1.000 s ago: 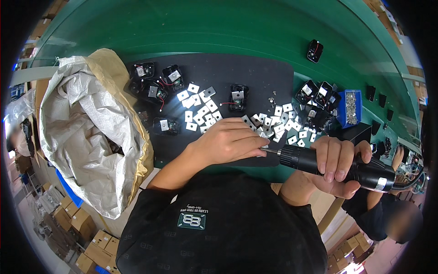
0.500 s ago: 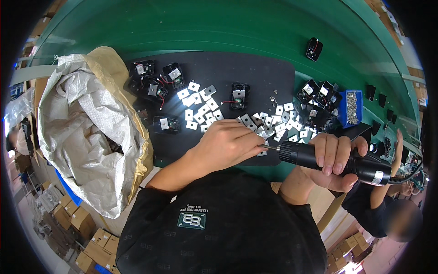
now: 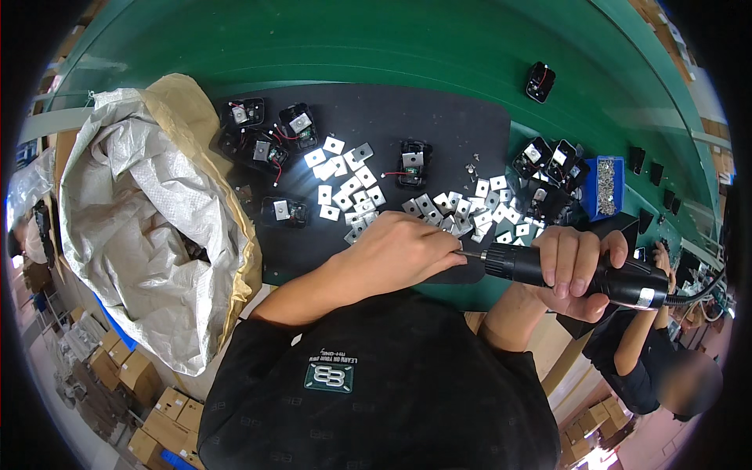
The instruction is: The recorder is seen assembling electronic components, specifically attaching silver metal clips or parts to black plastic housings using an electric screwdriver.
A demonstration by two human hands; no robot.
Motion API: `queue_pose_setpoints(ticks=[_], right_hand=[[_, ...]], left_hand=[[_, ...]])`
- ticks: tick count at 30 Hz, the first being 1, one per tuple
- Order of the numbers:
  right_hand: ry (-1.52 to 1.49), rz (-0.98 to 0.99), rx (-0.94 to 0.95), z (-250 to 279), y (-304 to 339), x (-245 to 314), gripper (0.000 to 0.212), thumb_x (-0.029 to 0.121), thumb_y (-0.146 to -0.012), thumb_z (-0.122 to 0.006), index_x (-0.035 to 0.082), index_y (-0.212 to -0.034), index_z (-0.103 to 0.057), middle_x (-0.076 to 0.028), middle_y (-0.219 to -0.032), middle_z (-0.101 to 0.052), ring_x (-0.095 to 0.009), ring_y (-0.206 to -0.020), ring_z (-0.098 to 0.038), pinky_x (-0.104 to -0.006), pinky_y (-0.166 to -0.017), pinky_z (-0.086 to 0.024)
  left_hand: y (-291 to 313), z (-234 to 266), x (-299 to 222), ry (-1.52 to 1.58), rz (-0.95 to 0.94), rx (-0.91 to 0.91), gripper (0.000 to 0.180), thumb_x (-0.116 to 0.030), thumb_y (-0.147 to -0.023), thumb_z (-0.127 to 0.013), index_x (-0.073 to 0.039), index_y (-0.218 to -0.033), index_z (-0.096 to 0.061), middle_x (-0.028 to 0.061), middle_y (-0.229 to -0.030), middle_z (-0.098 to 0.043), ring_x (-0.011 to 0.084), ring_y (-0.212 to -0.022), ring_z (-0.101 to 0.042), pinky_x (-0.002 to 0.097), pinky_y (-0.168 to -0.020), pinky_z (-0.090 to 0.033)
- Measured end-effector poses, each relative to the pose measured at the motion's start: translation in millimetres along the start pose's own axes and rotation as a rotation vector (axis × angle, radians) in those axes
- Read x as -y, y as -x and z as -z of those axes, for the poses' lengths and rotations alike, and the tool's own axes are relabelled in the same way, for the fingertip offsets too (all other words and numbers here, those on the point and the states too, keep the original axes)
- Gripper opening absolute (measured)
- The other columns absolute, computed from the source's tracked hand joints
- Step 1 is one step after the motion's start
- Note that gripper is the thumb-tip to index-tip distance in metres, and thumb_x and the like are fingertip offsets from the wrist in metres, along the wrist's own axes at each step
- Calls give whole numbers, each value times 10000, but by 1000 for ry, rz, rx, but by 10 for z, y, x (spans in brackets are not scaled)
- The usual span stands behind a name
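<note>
My right hand [image 3: 570,270] is wrapped round a black corded electric screwdriver [image 3: 513,264], which lies nearly level and points left. Its thin metal bit reaches the fingertips of my left hand [image 3: 403,249]. Those fingers are pinched together at the bit's tip; anything between them is hidden. Just beyond my hands, many small silvery-white square plates [image 3: 366,178] with a centre hole lie scattered over a black mat [image 3: 462,117]. Farther off on the mat sits an open black housing [image 3: 413,163] with a plate, a green board and a red wire.
A large white woven sack [image 3: 149,204] stands at the left. More black housings [image 3: 262,149] lie beside it, and others are piled [image 3: 548,168] at the right near a blue box of screws [image 3: 605,188]. One housing [image 3: 540,82] is on the green surface. Another person [image 3: 650,352] works at far right.
The screwdriver and my left fingertips have shifted slightly to the right, still meeting at the bit. The other person at far right has moved their arms.
</note>
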State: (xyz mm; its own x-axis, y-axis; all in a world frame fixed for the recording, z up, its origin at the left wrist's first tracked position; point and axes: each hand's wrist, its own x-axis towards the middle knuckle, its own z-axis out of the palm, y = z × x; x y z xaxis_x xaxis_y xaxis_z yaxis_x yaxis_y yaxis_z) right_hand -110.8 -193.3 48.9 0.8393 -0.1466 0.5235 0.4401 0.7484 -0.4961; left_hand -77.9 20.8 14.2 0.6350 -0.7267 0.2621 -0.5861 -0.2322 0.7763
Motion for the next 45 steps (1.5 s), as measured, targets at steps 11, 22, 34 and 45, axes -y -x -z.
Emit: queue_pose_setpoints(ticks=[11, 22, 34, 45], right_hand=[[-101, -65, 104, 114, 1, -10, 400, 182, -830, -713, 120, -1137, -463, -6, -732, -604, -117, -609, -607, -247, -575, -499], [-179, -39, 238, 179, -34, -10, 401, 170, -824, -744, 112, -1117, -477, -31, -754, -627, -128, -616, -632, -243, -560, -529], [-171, 20, 207, 155, 27, -20, 395, 171, -816, -751, 110, -1103, -487, -38, -752, -632, -132, -613, -634, -246, -566, -533], [-114, -8, 244, 142, 49, -14, 415, 213, -839, -733, 116, -1134, -457, -27, -747, -627, -131, -610, -631, -247, -568, -523]], left_hand=[[-3, -82, 82, 206, -9, 178, 213, -268, -812, -704, -56, -806, -691, 65, -687, -656, 235, -588, -628, 336, -529, -496], [10, -164, 99, 347, -9, 116, 196, -229, -785, -740, -41, -823, -700, 62, -709, -669, 218, -589, -635, 305, -521, -497], [37, -224, 159, 295, -118, 28, 322, -214, -794, -729, -80, -1082, -678, 52, -693, -649, 184, -578, -614, 295, -536, -489], [60, -282, 179, 163, -276, -41, 399, -181, -785, -735, -30, -1143, -643, 34, -661, -620, 171, -561, -589, 285, -528, -467]])
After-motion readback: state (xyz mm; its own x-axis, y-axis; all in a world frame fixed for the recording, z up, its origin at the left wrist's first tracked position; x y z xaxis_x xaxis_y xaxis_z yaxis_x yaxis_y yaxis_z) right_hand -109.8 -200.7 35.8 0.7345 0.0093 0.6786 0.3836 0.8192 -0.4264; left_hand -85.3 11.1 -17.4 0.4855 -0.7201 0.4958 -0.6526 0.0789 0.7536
